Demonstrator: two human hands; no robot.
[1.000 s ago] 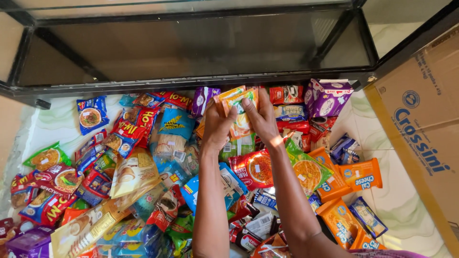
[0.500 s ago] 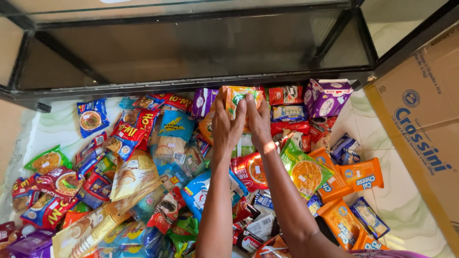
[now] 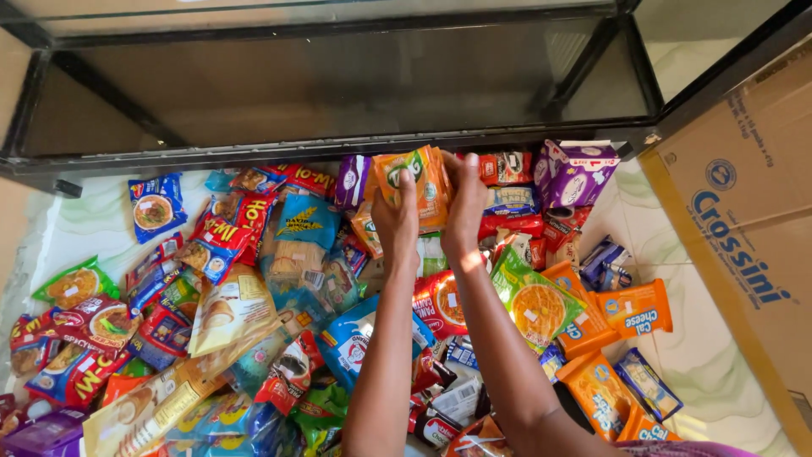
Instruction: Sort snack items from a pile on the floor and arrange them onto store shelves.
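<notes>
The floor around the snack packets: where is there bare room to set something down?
Bare pale floor shows at the left, between the blue noodle packet and the green packet. More lies at the right, between the orange cracker packets and the cardboard box. The middle, around both hands, is crowded with overlapping packets.

two bare forearms, no rings or watch showing; a purple patterned garment edge (image 3: 702, 448) at bottom right.
</notes>
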